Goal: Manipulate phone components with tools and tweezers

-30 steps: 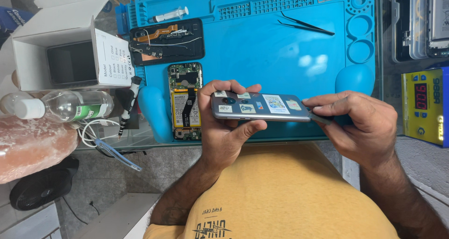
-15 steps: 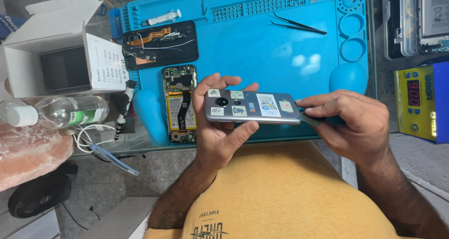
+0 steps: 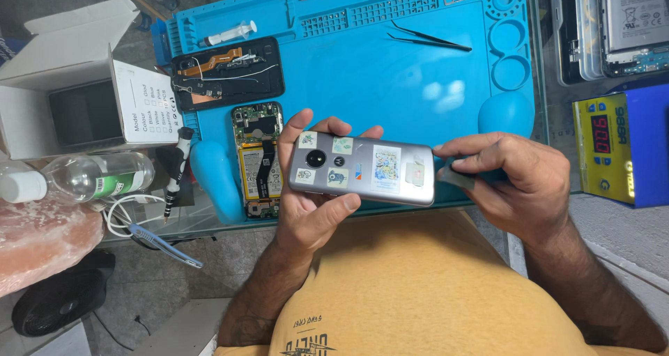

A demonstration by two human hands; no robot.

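Observation:
My left hand (image 3: 310, 210) holds a grey phone back cover (image 3: 362, 168) with several stickers and a round camera ring, outer side up, just above the near edge of the blue work mat (image 3: 362, 70). My right hand (image 3: 519, 178) pinches a small dark flat tool (image 3: 456, 176) against the cover's right end. To the left on the mat lies an opened phone (image 3: 259, 157) with its yellow battery and boards exposed. Behind it lies a black phone frame (image 3: 226, 74) with loose cables.
Black tweezers (image 3: 425, 39) and a syringe (image 3: 230, 34) lie on the mat. An open white box (image 3: 83, 98), a clear bottle (image 3: 77, 177), a screwdriver (image 3: 175, 168) and a white cable (image 3: 122, 213) sit at left. A yellow and blue device (image 3: 620, 147) with a red display stands at right.
The cover has tilted so its stickered outer face shows fuller to the camera. Both hands stay on it, and the view has shifted a little.

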